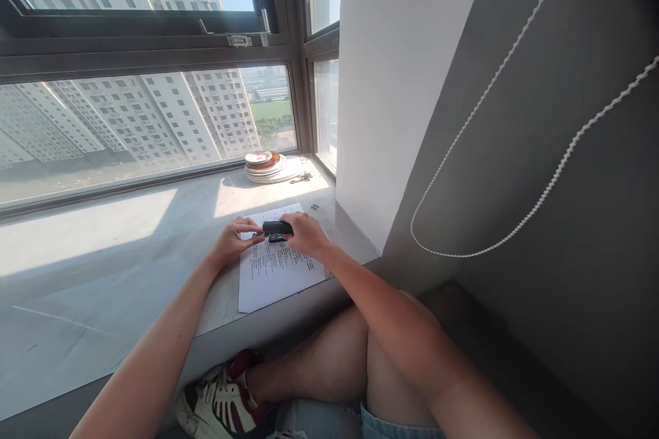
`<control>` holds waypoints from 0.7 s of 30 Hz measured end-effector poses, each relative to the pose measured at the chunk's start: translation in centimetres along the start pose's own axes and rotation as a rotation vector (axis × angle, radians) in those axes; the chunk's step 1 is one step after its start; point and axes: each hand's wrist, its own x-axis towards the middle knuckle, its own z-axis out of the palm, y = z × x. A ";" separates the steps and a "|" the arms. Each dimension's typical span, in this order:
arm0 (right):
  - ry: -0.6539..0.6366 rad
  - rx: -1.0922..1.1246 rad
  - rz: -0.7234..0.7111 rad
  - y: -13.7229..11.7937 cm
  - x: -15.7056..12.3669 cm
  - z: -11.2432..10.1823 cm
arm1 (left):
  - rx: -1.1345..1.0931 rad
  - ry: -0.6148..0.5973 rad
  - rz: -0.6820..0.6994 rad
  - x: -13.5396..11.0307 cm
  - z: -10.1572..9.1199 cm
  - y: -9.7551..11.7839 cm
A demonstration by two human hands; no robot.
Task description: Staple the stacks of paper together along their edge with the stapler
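A black stapler (278, 228) is gripped in my right hand (305, 232), whose fingers wrap round its rear end. It is held over the printed sheets of paper (278, 281) on the windowsill, and its top and base look slightly apart. My left hand (237, 239) reaches in from the left. Its thumb and forefinger come together at the stapler's front end; whatever is between them is too small to make out. Beyond the paper's far edge lies a small silvery piece (314, 206), perhaps a strip of staples.
A stack of plates (265, 167) stands by the window corner, with a small bunch of dark items (301, 178) beside it. The pale sill (103, 274) stretches left below the window. A white bead chain (463, 255) hangs at the right. My crossed legs are below the sill edge.
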 end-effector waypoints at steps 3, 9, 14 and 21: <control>-0.001 0.004 -0.004 -0.1 0.0 -0.1 | 0.016 -0.008 0.003 0.0 0.0 -0.1; -0.007 0.008 -0.013 -0.1 -0.1 -0.2 | 0.018 -0.015 -0.008 -0.1 -0.1 -0.5; -0.015 0.015 -0.020 0.3 0.0 -0.4 | 0.021 -0.038 -0.013 -0.1 -0.1 -0.8; 0.000 0.063 0.010 1.0 0.2 -0.8 | -0.017 -0.045 0.015 -0.2 -0.2 -0.2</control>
